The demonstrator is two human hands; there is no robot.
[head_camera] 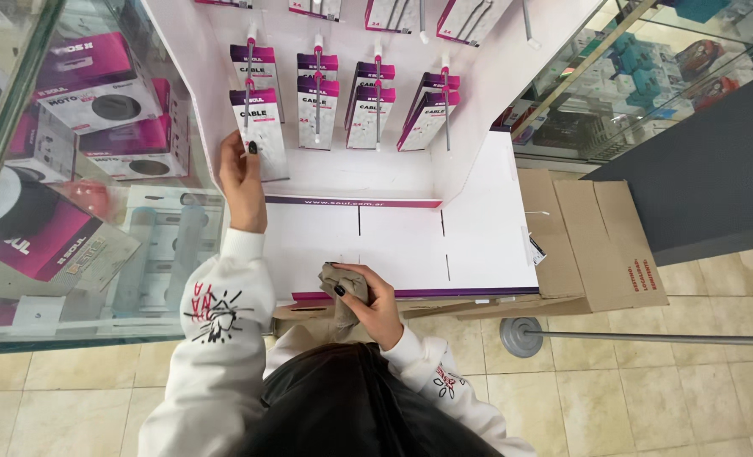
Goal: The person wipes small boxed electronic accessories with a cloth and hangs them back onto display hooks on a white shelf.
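Dark glossy jacket (342, 398) and white printed sleeves (220, 305) of a person facing a white cardboard display stand (486, 211).

Right hand (368, 300) grips a crumpled beige cloth (342, 283) at the stand's front shelf edge; left hand (242, 173) pinches a hanging purple-and-white cable package (260, 127) on the leftmost hook.

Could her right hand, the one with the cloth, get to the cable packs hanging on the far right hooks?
Probably yes: the right hand sits at the shelf's front edge, nothing between it and those packs.
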